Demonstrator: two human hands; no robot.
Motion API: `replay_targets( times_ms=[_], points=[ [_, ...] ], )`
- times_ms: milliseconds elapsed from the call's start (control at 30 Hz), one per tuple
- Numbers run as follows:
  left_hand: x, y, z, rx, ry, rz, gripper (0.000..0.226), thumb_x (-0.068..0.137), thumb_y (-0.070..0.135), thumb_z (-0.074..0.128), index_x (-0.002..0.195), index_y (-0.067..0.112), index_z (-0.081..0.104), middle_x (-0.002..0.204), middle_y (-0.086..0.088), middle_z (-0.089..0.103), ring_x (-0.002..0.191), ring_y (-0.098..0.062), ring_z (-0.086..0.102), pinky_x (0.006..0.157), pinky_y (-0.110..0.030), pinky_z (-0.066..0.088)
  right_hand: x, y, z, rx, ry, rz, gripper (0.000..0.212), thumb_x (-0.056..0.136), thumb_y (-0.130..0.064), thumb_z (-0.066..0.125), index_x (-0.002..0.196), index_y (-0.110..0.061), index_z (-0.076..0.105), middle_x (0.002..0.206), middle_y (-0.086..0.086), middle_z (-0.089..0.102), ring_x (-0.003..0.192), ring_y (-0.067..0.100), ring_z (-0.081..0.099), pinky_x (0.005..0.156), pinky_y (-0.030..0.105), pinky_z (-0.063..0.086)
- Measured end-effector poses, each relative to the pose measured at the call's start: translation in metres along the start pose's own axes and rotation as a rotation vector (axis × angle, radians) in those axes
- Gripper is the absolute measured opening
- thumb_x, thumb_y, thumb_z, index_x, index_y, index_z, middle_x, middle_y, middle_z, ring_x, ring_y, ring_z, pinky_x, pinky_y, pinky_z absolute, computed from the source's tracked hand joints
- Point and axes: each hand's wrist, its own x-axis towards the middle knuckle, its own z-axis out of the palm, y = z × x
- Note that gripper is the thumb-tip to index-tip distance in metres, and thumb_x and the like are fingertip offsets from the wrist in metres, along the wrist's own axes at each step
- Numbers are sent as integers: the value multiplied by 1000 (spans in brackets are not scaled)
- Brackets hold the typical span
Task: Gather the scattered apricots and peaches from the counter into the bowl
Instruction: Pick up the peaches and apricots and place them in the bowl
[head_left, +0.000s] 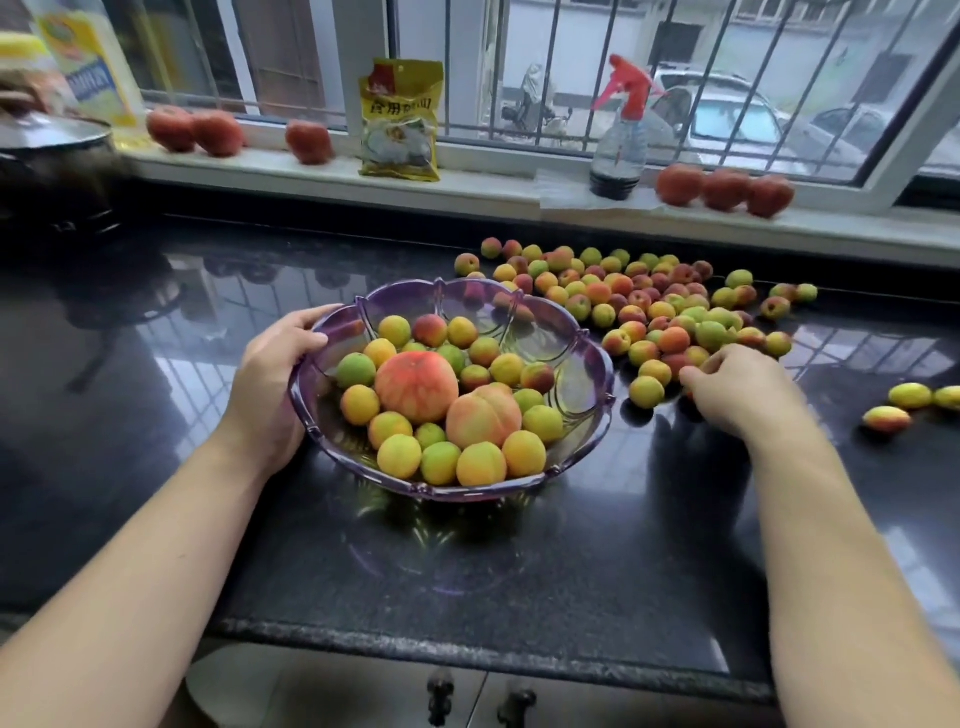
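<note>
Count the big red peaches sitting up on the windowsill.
6. Three on the left: two touching and one alone before the yellow packet. Three in a row on the right, past the spray bottle. None seems hidden.

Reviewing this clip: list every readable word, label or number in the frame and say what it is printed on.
"食用" then blurred characters: yellow packet on the windowsill.
Blue band of print, too blurred to read: yellow-labelled bottle at the far left.
Nothing legible on the spray bottle, the bowl or the counter.
</note>
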Motion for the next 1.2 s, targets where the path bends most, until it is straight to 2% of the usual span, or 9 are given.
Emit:
replay_targets(
  times_ms=[200, 333, 433, 533, 700, 800, 967, 1100, 1200],
  points=[
    [0, 1, 0, 1, 4, -6, 43, 84, 17, 53, 121, 6, 70, 116, -17, 76, 110, -30, 71, 107, -50, 52, -5, -4, -4, -46, -119, 59, 25, 88, -24, 73, 106, -9, 64, 95, 16, 63, 84, 32, 60, 65, 34, 46],
    [-1, 0, 0, 3, 9, 4, 43, 83, 17, 53, 120, 5, 70, 114, -16, 77, 108, -29, 72, 105, -49, 53, -21, -13, -14, 148, 93, -71, 34, 95, -42, 60, 98, -8, 67, 89, 12, 64, 69, 20, 53, 53, 25, 33],
    [0, -1, 1, -1, 14, 2, 43, 82, 17, 53, 120, 5, 71, 114, -16, 77, 107, -29, 72, 106, -49, 53, -42, -26, -19, 553, 256, -364, 27, 98, -39, 61, 117, -20, 64, 100, -2, 65, 86, 17, 63, 61, 22, 46],
    [1, -1, -1, 2, 16, -5, 43, 83, 17, 54, 120, 4, 71, 116, -19, 76, 110, -32, 71, 109, -54, 51, -57, -35, -20, 864, 116, -567, 16, 100, -28, 62, 116, -26, 67, 100, -1, 70, 90, 17, 69, 77, 32, 60],
    [1, -1, -1, 14, 11, -7, 42, 84, 18, 53, 119, 6, 71, 116, -18, 76, 110, -33, 71, 110, -57, 51, -73, -45, -16, 1064, -317, -697, 24, 95, -10, 65, 117, -18, 69, 114, 5, 71, 98, 24, 71, 84, 35, 58],
    [1, -2, -1, 16, 11, -10, 42, 84, 19, 53, 121, 6, 71, 117, -19, 76, 111, -34, 71, 111, -58, 50, -79, -48, -14, 1124, -462, -755, 32, 86, -9, 69, 117, -13, 64, 124, 10, 67, 106, 30, 71, 91, 42, 57],
    [0, -1, -1, 21, 8, -10, 43, 85, 18, 53, 122, 5, 70, 118, -20, 76, 111, -34, 71, 112, -60, 50, -79, -48, -14, 1177, -548, -816, 39, 86, -10, 67, 123, -17, 60, 122, 14, 66, 109, 34, 70, 96, 47, 55],
    [0, 0, -2, 21, 15, -11, 43, 84, 18, 53, 121, 5, 71, 116, -19, 77, 111, -34, 71, 112, -61, 49, -82, -48, -16, 970, -469, -938, 37, 88, -14, 67, 124, -23, 67, 118, 0, 72, 112, 20, 68, 90, 30, 57],
    [-1, -1, -2, 33, 19, -12, 45, 84, 19, 54, 123, 4, 70, 119, -21, 75, 113, -36, 70, 112, -61, 49, -83, -46, -15, 795, -438, -982, 31, 88, -12, 71, 118, -19, 70, 114, -2, 73, 110, 18, 69, 90, 32, 57]
  ],
)
